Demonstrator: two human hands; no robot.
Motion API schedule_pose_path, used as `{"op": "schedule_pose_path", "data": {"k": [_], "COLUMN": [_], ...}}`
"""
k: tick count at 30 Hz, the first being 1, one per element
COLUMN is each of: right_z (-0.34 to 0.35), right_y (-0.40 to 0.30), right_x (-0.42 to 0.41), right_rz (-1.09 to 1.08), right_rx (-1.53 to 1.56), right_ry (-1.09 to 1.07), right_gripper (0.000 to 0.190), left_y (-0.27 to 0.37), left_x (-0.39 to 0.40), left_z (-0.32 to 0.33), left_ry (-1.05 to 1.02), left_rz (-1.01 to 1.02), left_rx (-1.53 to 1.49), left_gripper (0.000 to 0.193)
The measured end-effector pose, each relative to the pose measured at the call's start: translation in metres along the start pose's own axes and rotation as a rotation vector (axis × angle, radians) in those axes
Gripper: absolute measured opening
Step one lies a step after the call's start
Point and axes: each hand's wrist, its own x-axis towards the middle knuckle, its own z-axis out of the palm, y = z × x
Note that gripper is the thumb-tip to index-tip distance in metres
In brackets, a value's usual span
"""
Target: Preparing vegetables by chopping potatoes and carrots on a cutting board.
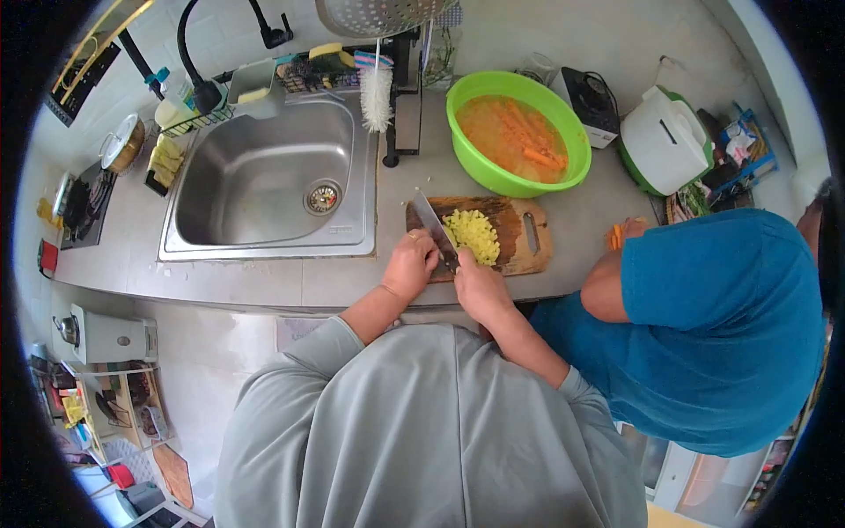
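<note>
My right hand [476, 280] grips the handle of a kitchen knife [434, 223], whose blade points up and to the left over a wooden cutting board [528, 244]. My left hand [414, 256] is at the board's left edge beside the blade, its fingers curled; whether they hold a piece of food is hidden. A heap of pale yellow diced food [476, 236] lies on the board, right of the blade. Just behind the board stands a green plastic basin [488, 181] with carrots [544, 158] in orange-tinted water.
A steel sink [264, 178] is set in the counter at the left. A bottle brush [376, 99] hangs by its right rim. A co-worker in blue [713, 290] stands close on the right, a hand near orange pieces. A white and green appliance [667, 138] stands at the back right.
</note>
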Motion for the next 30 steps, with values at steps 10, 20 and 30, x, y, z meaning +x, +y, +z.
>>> {"op": "schedule_pose_path", "data": {"k": [10,20,30], "right_z": [-0.023,-0.023,-0.028], "right_y": [0.005,0.016,0.032], "right_x": [-0.018,-0.02,-0.029], "right_rz": [-0.07,-0.159,-0.177], "right_rx": [-0.014,-0.163,-0.223], "right_ry": [0.232,0.292,0.278], "right_gripper": [0.025,0.03,0.029], "left_y": [-0.002,0.054,0.036], "left_x": [0.003,0.045,0.07], "left_z": [-0.016,-0.062,-0.042], "left_ry": [0.248,-0.121,-0.49], "left_rz": [-0.163,0.277,0.247], "left_rx": [-0.09,0.25,0.353], "left_gripper": [0.013,0.042,0.02]}}
